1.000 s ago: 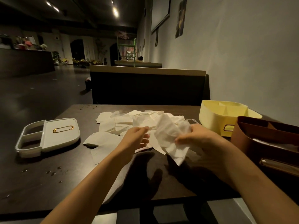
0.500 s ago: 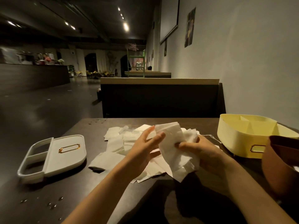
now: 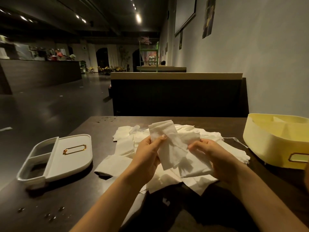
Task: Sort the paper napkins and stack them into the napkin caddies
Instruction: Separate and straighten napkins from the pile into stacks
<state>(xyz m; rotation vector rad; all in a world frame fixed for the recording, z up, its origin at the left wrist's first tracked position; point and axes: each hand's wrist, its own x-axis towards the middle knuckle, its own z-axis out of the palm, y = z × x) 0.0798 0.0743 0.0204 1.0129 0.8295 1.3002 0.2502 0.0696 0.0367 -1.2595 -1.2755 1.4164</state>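
Dark wooden tabletop [image 3: 80, 195], seen from the seated person's side. At nine o'clock lies a pale grey oval plastic caddy [image 3: 55, 157], resting on its side with a gold label frame facing up and its two compartments open toward the left edge; a few water droplets [image 3: 50, 216] sit on the table at seven o'clock. At centre, a loose heap of white paper napkins [image 3: 123, 148] spreads across the table. Above it, the left hand [image 3: 147, 156] pinches the left edge of a crumpled white paper napkin [image 3: 168, 144], thumb on the front, fingers closed behind; the right hand [image 3: 215, 158] grips the same napkin's right side, fingers curled shut on the paper. The napkin is lifted clear of the heap, roughly upright. At three o'clock stands a pale yellow divided plastic caddy [image 3: 267, 144], upright, well apart from the hands.
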